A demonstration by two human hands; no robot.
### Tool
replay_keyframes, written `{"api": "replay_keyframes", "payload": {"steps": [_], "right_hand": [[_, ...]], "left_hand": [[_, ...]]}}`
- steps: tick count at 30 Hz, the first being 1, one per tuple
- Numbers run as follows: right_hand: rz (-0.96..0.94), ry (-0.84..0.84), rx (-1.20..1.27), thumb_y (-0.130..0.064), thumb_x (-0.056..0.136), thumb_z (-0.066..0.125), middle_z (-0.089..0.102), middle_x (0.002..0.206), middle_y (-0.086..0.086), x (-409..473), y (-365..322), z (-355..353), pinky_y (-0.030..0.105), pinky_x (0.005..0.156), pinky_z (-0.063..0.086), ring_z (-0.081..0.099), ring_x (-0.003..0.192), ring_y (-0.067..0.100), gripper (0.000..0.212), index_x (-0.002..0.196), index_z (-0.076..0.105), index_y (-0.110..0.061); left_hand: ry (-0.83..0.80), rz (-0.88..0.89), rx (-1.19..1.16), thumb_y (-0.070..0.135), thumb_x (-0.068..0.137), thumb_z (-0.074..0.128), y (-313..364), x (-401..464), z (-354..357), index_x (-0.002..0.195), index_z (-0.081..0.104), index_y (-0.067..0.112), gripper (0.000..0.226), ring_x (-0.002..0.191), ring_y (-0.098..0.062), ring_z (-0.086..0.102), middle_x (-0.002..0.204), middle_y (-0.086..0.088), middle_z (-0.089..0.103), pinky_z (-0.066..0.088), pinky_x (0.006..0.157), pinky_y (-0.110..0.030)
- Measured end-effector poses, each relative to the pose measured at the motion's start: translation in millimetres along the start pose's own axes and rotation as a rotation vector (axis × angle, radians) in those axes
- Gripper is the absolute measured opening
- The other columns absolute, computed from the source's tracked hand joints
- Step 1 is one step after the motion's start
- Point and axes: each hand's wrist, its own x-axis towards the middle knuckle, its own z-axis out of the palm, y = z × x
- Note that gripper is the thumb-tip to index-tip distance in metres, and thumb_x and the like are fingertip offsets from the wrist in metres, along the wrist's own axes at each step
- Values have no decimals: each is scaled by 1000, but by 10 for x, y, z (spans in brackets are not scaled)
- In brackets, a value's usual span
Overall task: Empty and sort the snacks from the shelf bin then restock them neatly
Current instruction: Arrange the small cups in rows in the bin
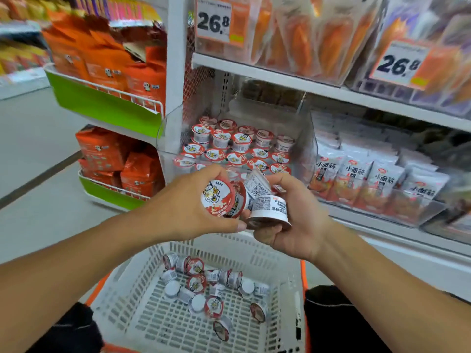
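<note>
We count two hands: the left hand (188,207) holds two small red-lidded tiger-print snack cups (218,197), the right hand (293,220) about three. Roughly twenty such cups lie in the near white slotted plastic basket (132,296). Two orange price tags (214,20) hang on the far shelves.

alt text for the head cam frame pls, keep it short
Both hands hold small tiger-lidded snack cups at chest height: the left hand grips cups lid-out, the right hand holds others upside down. Below, a white slatted basket holds loose cups; behind, a clear shelf bin has more.
</note>
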Motion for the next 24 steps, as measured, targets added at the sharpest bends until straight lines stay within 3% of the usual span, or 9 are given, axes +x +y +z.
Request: {"api": "replay_keyframes", "payload": {"steps": [4,7,13,17,20,24], "right_hand": [[-15,56,-67,-36,76,53,62,71,9,-7,-116,-11,12,37,21,55,54,17,29,83,68,-11],[10,85,-147,-36,76,55,62,77,9,74,-188,-44,12,37,20,55,56,20,27,88,63,-14],[0,102,-186,-40,90,48,65,77,11,212,-324,-17,14,45,12,60,53,19,30,84,64,-15],[-51,117,-213,-39,80,58,67,75,8,160,-376,4,18,50,10,62,53,18,24,82,66,-16],[-111,192,-266,-34,81,64,69,82,5,70,-460,28,16,42,19,58,60,17,18,86,68,-17],[-260,344,-516,-24,90,67,76,98,9,-79,-575,6,25,56,49,65,68,18,24,107,73,-8]], "left_hand": [[64,44,1,67,49,85,17,99,55,103,47,43,70,82,5,60,89,23,65,46,65,-17],[54,57,-18,58,53,88,-12,180,40,105,48,44,67,81,9,61,89,29,64,44,62,-8],[75,54,-45,42,59,89,-57,332,-51,98,60,35,49,79,8,64,89,33,65,45,63,-7],[70,60,-65,34,61,90,-46,396,-36,94,61,31,44,71,7,65,81,32,66,43,55,-5],[58,51,-93,33,61,90,-56,430,-64,93,62,30,43,65,2,68,76,23,71,47,54,-8],[157,32,-88,38,57,89,-104,468,-127,91,61,30,45,67,6,67,77,27,69,46,55,-7]]}}
